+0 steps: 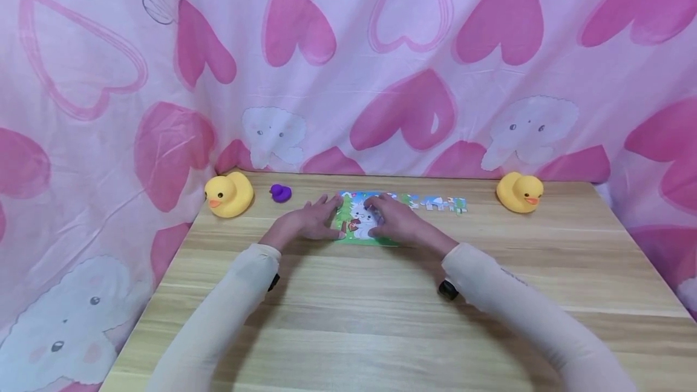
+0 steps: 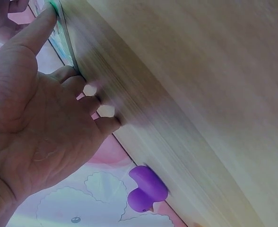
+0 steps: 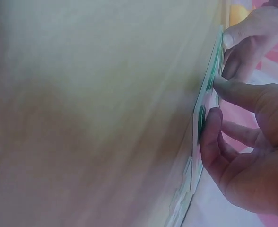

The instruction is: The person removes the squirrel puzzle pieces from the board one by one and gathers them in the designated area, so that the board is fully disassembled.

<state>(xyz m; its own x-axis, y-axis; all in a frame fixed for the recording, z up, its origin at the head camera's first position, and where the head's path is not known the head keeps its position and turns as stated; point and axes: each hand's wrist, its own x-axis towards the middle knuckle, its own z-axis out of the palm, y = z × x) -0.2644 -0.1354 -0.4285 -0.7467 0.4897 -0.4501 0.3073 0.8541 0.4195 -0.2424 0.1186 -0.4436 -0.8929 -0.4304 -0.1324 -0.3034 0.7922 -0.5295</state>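
A jigsaw puzzle [image 1: 359, 222] with a white cartoon animal, green trees and grass lies on the wooden table. My left hand [image 1: 317, 219] is at its left edge, thumb touching the lower left corner and the other fingers spread along the side. The left wrist view shows that palm [image 2: 39, 118] with the fingertips down at the tabletop. My right hand [image 1: 400, 219] rests on the right part of the picture, covering some of it. In the right wrist view, the right hand's thumb [image 3: 238, 94] touches the puzzle surface and its bent fingers lie against it.
Several loose puzzle pieces [image 1: 446, 203] lie right of the puzzle. A small purple duck [image 1: 280, 193] and a large yellow duck [image 1: 230, 195] stand to the left. Another yellow duck [image 1: 519, 192] sits at the back right. A pink heart-patterned curtain [image 1: 327, 107] hangs behind the table [image 1: 348, 319].
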